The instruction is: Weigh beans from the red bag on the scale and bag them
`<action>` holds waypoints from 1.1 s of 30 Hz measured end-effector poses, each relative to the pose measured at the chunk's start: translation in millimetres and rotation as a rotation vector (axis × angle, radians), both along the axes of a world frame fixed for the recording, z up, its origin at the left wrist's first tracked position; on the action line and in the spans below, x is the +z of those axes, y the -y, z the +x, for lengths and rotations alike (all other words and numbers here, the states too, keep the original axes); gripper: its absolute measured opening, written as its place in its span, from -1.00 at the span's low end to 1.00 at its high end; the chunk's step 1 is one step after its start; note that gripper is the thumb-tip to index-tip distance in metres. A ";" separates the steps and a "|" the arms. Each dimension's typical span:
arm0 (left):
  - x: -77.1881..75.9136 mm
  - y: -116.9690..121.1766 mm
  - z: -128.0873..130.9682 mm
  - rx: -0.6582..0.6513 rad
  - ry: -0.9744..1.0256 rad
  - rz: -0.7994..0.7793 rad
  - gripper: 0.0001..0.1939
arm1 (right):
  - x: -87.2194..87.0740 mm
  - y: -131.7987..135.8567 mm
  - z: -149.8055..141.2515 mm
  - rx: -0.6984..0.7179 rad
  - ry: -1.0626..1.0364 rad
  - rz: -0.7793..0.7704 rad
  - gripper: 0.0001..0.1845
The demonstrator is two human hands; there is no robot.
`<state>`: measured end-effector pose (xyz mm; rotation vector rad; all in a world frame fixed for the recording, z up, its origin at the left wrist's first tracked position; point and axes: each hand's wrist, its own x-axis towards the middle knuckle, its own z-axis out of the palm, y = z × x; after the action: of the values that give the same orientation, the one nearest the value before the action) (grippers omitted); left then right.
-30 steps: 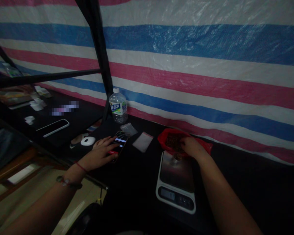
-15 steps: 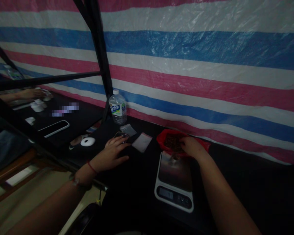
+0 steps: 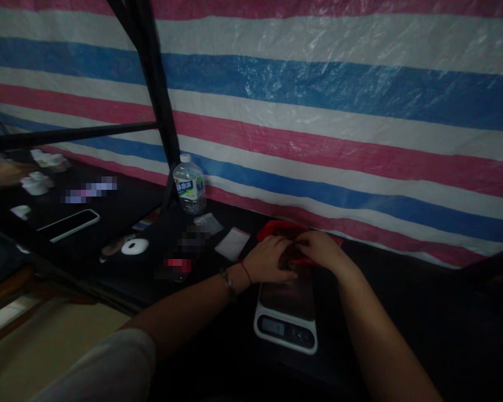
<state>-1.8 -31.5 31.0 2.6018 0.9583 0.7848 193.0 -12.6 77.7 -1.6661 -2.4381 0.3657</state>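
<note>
Both my hands meet at a red plastic bag (image 3: 276, 227) with dark brown contents, which sits at the far end of a white kitchen scale (image 3: 285, 321). My left hand (image 3: 270, 259) has its fingers curled on the bag's near edge. From the right, my right hand (image 3: 323, 251) reaches in with its fingers bent down into the bag's mouth; what they pinch is hidden. The scale's platform is dark and shiny, and its display faces me.
Left of the scale lie a phone with a red case (image 3: 180, 257), two small clear zip bags (image 3: 232, 244), a water bottle (image 3: 188, 187), a white round object (image 3: 134, 246) and another phone (image 3: 69, 224). A black frame post (image 3: 151, 95) stands before the striped tarp.
My left hand left the phone and crossed right to the red bag, joining my right hand there. The view shifted slightly left and down.
</note>
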 end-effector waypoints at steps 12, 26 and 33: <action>-17.7 0.6 -4.1 0.037 -0.040 -0.006 -0.58 | 5.0 22.9 -15.0 0.169 -0.187 -0.048 -0.74; -28.6 -9.8 -5.2 0.000 0.037 -0.019 -0.65 | -1.8 27.9 -26.3 0.199 -0.105 -0.008 -0.82; -34.9 -15.0 -5.6 -0.049 0.044 -0.022 -0.62 | -1.7 25.7 -23.9 0.199 -0.069 0.014 -0.88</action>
<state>-7.4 -16.5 -3.8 2.5673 0.8829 0.8113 169.1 -38.3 76.1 -1.3840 -2.5552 0.4234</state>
